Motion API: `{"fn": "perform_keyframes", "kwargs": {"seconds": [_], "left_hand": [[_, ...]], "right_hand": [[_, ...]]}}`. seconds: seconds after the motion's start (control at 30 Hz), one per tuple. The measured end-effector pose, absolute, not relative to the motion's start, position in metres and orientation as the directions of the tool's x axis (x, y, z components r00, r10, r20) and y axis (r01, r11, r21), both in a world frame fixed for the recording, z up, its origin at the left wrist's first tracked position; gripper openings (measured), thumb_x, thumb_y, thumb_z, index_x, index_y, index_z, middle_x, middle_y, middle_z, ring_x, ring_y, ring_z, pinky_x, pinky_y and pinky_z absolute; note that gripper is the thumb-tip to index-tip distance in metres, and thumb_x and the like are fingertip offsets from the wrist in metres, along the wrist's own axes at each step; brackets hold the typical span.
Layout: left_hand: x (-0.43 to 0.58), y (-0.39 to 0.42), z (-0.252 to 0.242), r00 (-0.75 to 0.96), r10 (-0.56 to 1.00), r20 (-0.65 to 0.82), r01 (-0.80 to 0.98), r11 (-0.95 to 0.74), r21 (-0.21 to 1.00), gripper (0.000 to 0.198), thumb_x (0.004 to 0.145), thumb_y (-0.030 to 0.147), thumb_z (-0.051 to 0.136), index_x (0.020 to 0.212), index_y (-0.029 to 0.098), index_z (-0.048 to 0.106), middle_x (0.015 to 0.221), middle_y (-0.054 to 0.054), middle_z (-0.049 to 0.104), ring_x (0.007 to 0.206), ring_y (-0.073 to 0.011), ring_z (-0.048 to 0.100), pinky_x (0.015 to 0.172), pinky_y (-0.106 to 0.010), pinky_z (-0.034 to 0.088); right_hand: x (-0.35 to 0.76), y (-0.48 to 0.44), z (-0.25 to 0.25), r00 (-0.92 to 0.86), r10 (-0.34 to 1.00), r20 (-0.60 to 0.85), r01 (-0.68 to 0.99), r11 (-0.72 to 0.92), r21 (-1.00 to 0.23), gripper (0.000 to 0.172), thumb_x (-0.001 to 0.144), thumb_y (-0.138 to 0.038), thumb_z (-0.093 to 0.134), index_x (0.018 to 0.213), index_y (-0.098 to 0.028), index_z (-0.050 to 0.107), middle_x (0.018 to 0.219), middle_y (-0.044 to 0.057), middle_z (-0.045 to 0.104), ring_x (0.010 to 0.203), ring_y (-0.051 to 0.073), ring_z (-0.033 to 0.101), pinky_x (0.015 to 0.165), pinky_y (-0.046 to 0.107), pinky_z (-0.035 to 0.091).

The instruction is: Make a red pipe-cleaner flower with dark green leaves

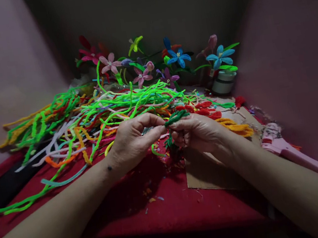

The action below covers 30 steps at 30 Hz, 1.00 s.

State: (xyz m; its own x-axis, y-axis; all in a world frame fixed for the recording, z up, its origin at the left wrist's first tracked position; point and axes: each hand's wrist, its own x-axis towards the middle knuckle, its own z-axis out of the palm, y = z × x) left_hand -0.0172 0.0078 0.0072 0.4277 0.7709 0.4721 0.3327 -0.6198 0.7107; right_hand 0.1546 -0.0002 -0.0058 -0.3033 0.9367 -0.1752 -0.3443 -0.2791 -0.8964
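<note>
Both of my hands meet over the middle of the red-covered table. Between them is a dark green pipe cleaner (176, 116), bent into a leaf-like loop, with more dark green fuzzy stem hanging below. My right hand (198, 127) is closed around it, the thumb lying along the loop. My left hand (137, 135) pinches the loop's left end between thumb and fingertips. Part of the green piece is hidden behind the right fingers. Just beyond my right hand lie red pipe cleaner petals (204, 108) and a bundle of yellow-orange loops (236, 126).
A large heap of coloured pipe cleaners (126, 102) spreads behind and left of my hands. Pipe cleaner flowers (178, 57) stand at the back, near a jar (224, 81). A cardboard sheet (206, 173) lies under my right forearm. To the right sits a pink glue gun-like tool (294, 154).
</note>
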Motion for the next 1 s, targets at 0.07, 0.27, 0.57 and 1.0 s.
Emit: {"fn": "perform_keyframes", "kwargs": {"seconds": [0.07, 0.27, 0.57, 1.0], "left_hand": [[-0.015, 0.008, 0.007, 0.37, 0.827, 0.424, 0.305, -0.539, 0.785, 0.009, 0.076, 0.022, 0.059, 0.075, 0.014, 0.063, 0.064, 0.001, 0.065, 0.052, -0.0079, 0.054, 0.049, -0.019, 0.044], [-0.01, 0.009, 0.002, 0.288, 0.858, 0.425, 0.366, -0.509, 0.779, 0.008, 0.074, 0.02, 0.059, 0.074, 0.014, 0.064, 0.066, 0.001, 0.067, 0.056, -0.0101, 0.058, 0.052, -0.021, 0.046], [-0.012, 0.009, -0.01, 0.479, 0.536, 0.695, 0.594, -0.781, 0.192, 0.009, 0.077, 0.016, 0.053, 0.072, 0.017, 0.06, 0.07, -0.003, 0.067, 0.068, -0.016, 0.06, 0.07, -0.031, 0.047], [-0.016, 0.022, -0.013, 0.746, 0.294, 0.598, 0.484, -0.856, -0.183, 0.025, 0.085, 0.013, 0.04, 0.064, 0.016, 0.052, 0.062, -0.004, 0.057, 0.062, -0.015, 0.051, 0.077, -0.035, 0.043]], "right_hand": [[0.15, -0.003, -0.007, -0.216, 0.973, -0.085, -0.306, -0.15, -0.94, 0.012, 0.058, -0.021, 0.072, 0.061, -0.015, 0.062, 0.048, -0.003, 0.058, 0.043, 0.007, 0.047, 0.044, 0.021, 0.032], [0.137, -0.025, -0.006, 0.024, 0.954, 0.298, 0.302, 0.277, -0.912, 0.014, 0.074, -0.022, 0.061, 0.063, -0.015, 0.066, 0.057, 0.001, 0.061, 0.053, 0.01, 0.049, 0.053, 0.024, 0.036], [0.138, -0.03, -0.018, -0.273, 0.676, 0.685, 0.877, 0.467, -0.111, 0.026, 0.082, -0.016, 0.046, 0.061, -0.014, 0.061, 0.057, 0.006, 0.061, 0.055, 0.015, 0.053, 0.054, 0.028, 0.032], [0.143, -0.021, -0.007, -0.361, 0.645, 0.674, 0.857, 0.515, -0.033, 0.023, 0.082, -0.016, 0.051, 0.063, -0.017, 0.064, 0.076, 0.007, 0.065, 0.075, 0.019, 0.051, 0.067, 0.034, 0.034]]}}
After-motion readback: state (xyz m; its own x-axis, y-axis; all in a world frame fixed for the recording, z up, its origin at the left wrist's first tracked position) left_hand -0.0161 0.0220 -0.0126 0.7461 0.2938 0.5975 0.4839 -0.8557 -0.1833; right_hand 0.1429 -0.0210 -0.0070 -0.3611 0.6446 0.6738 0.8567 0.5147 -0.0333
